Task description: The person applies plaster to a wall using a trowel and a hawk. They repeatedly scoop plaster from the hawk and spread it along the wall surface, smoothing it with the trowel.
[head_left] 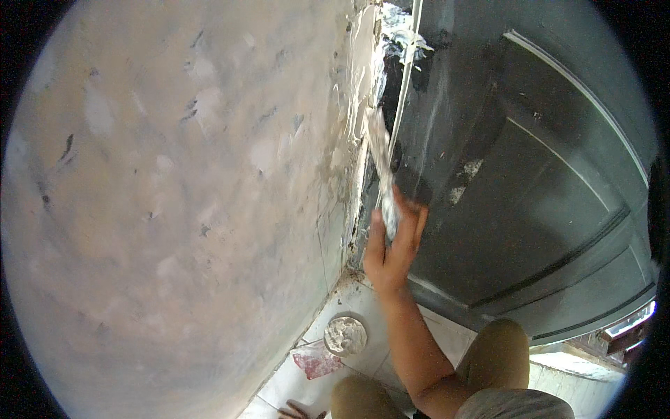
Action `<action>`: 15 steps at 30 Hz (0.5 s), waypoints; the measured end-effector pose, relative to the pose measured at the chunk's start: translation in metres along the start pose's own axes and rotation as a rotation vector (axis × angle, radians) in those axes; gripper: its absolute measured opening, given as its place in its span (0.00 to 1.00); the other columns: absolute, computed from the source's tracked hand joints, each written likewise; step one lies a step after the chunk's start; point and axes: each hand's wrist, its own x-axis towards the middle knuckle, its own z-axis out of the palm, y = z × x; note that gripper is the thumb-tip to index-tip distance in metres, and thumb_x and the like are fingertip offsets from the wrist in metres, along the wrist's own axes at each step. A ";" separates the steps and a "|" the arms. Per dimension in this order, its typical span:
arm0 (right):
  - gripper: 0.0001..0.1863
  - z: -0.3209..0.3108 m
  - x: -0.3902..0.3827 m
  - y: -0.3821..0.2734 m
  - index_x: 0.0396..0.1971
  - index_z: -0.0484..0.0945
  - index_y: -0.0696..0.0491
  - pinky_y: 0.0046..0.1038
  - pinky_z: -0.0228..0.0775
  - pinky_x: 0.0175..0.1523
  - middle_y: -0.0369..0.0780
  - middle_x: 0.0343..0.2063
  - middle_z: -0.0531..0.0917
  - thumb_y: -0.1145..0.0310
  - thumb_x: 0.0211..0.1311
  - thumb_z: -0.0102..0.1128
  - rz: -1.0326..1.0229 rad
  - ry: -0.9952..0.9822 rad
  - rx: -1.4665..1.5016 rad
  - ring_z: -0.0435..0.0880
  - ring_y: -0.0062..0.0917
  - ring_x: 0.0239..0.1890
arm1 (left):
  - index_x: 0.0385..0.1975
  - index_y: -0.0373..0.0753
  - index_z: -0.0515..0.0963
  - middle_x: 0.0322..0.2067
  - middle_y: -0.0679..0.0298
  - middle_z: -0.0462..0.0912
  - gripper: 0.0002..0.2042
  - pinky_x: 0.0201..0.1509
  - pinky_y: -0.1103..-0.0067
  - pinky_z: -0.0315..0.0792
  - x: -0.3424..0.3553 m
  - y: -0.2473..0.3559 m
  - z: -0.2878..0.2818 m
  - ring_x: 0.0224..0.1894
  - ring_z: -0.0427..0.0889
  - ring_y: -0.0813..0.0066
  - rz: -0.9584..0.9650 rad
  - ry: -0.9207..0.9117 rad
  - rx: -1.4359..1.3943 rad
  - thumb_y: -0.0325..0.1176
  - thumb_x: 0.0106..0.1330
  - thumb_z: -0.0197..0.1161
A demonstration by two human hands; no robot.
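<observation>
By the dark panelled door (453,258), the right hand (396,244) pinches a slim, paste-smeared tool (380,150), its tip at the ragged white joint (360,70) beside the mottled wall (174,230). On smooth tiles (373,314), a round tub (364,340) holds creamy paste (345,335); the left hand's (293,411) grip I can't tell.

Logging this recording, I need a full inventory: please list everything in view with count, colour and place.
wall: one, patchy beige and grey, left
door: one, dark grey, right
paste smears: several, white, between wall and door
floor tiles: several, whitish, bottom
round container: one, pale, floor
paste: one batch, off-white, inside container
sheet: one, red and white, by container
tool: one, white-smeared, blurred, centre
sleeve: one, grey, lower edge
knees: two, tan-clothed, bottom
right hand: one, bare, gripping tool
left hand: one, bare, lower edge, cut off
</observation>
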 end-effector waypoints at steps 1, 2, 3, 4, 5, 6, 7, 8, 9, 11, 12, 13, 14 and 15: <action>0.21 0.000 0.020 -0.009 0.62 0.73 0.63 0.41 0.68 0.57 0.52 0.51 0.75 0.76 0.71 0.58 -0.011 0.014 -0.015 0.75 0.39 0.51 | 0.82 0.47 0.33 0.77 0.28 0.38 0.67 0.71 0.30 0.47 0.002 -0.004 0.002 0.73 0.46 0.10 -0.024 -0.028 0.045 0.90 0.50 0.43; 0.21 0.003 0.040 -0.013 0.62 0.73 0.63 0.40 0.68 0.57 0.51 0.51 0.75 0.76 0.71 0.59 -0.037 0.046 0.031 0.75 0.39 0.50 | 0.81 0.47 0.31 0.77 0.29 0.34 0.68 0.70 0.29 0.48 0.014 -0.007 0.007 0.73 0.43 0.10 -0.042 -0.051 0.087 0.90 0.50 0.45; 0.21 0.007 0.060 -0.014 0.62 0.73 0.63 0.39 0.68 0.57 0.51 0.51 0.75 0.76 0.71 0.59 -0.068 0.081 0.076 0.75 0.39 0.50 | 0.81 0.47 0.29 0.77 0.29 0.31 0.68 0.68 0.28 0.49 0.024 -0.010 0.012 0.73 0.41 0.09 -0.056 -0.072 0.126 0.89 0.50 0.47; 0.22 0.009 0.077 -0.016 0.62 0.72 0.63 0.39 0.68 0.57 0.51 0.51 0.75 0.76 0.71 0.59 -0.105 0.115 0.120 0.75 0.38 0.50 | 0.81 0.48 0.28 0.77 0.29 0.30 0.68 0.67 0.27 0.50 0.025 -0.010 0.013 0.73 0.40 0.09 -0.043 -0.079 0.128 0.89 0.49 0.48; 0.22 0.009 0.092 -0.020 0.62 0.72 0.63 0.39 0.68 0.58 0.51 0.51 0.75 0.76 0.71 0.59 -0.117 0.113 0.110 0.75 0.38 0.50 | 0.81 0.48 0.28 0.77 0.30 0.29 0.69 0.66 0.26 0.51 0.024 -0.011 0.014 0.73 0.39 0.09 -0.032 -0.086 0.130 0.89 0.49 0.49; 0.22 0.009 0.104 -0.024 0.62 0.72 0.63 0.38 0.68 0.58 0.51 0.51 0.76 0.76 0.71 0.59 -0.126 0.109 0.101 0.75 0.38 0.51 | 0.81 0.49 0.27 0.77 0.30 0.28 0.69 0.65 0.25 0.52 0.024 -0.015 0.017 0.73 0.38 0.09 -0.023 -0.094 0.132 0.89 0.49 0.50; 0.22 0.010 0.111 -0.026 0.63 0.72 0.64 0.38 0.68 0.58 0.51 0.51 0.76 0.76 0.71 0.59 -0.136 0.105 0.092 0.75 0.39 0.51 | 0.81 0.49 0.27 0.77 0.30 0.27 0.69 0.63 0.25 0.56 0.025 -0.016 0.021 0.73 0.37 0.09 -0.032 -0.057 0.162 0.89 0.48 0.49; 0.23 0.012 0.112 -0.026 0.64 0.73 0.61 0.40 0.69 0.58 0.51 0.50 0.75 0.75 0.70 0.59 -0.125 0.106 0.108 0.75 0.41 0.50 | 0.81 0.49 0.27 0.77 0.30 0.27 0.69 0.63 0.25 0.55 0.026 -0.018 0.024 0.73 0.37 0.09 -0.032 -0.057 0.140 0.89 0.48 0.50; 0.24 0.015 0.112 -0.022 0.65 0.73 0.58 0.41 0.69 0.58 0.51 0.49 0.74 0.75 0.69 0.59 -0.115 0.108 0.121 0.74 0.43 0.50 | 0.81 0.49 0.27 0.77 0.30 0.27 0.69 0.64 0.25 0.53 0.025 -0.018 0.022 0.73 0.36 0.09 -0.029 -0.058 0.119 0.89 0.48 0.50; 0.26 0.018 0.106 -0.009 0.66 0.74 0.54 0.42 0.69 0.56 0.51 0.46 0.71 0.74 0.69 0.60 -0.178 0.118 0.058 0.74 0.45 0.49 | 0.81 0.50 0.26 0.77 0.31 0.24 0.70 0.65 0.24 0.49 0.027 -0.013 0.022 0.73 0.32 0.09 -0.051 -0.081 0.068 0.88 0.48 0.53; 0.25 0.021 0.097 -0.004 0.66 0.74 0.54 0.42 0.69 0.56 0.51 0.46 0.71 0.74 0.69 0.60 -0.149 0.097 0.059 0.74 0.45 0.49 | 0.80 0.51 0.25 0.77 0.32 0.21 0.70 0.66 0.24 0.46 0.028 -0.012 0.020 0.73 0.28 0.10 -0.086 -0.097 0.038 0.87 0.48 0.55; 0.25 0.022 0.085 0.000 0.66 0.75 0.55 0.42 0.69 0.56 0.51 0.46 0.71 0.74 0.69 0.60 -0.122 0.076 0.058 0.74 0.45 0.49 | 0.80 0.52 0.23 0.77 0.33 0.18 0.70 0.67 0.24 0.43 0.030 -0.009 0.020 0.73 0.24 0.10 -0.118 -0.116 0.005 0.86 0.48 0.57; 0.25 0.023 0.073 0.005 0.66 0.75 0.55 0.42 0.69 0.55 0.52 0.46 0.71 0.74 0.69 0.60 -0.096 0.054 0.057 0.74 0.45 0.49 | 0.80 0.52 0.23 0.76 0.34 0.17 0.70 0.68 0.25 0.41 0.027 -0.010 0.018 0.73 0.22 0.11 -0.106 -0.137 -0.029 0.85 0.48 0.59; 0.26 0.024 0.061 0.011 0.67 0.75 0.54 0.42 0.69 0.54 0.52 0.47 0.70 0.74 0.69 0.60 -0.112 0.057 0.047 0.74 0.45 0.49 | 0.80 0.53 0.22 0.76 0.34 0.15 0.71 0.68 0.25 0.39 0.018 -0.003 0.007 0.73 0.20 0.13 -0.086 -0.162 -0.066 0.84 0.49 0.60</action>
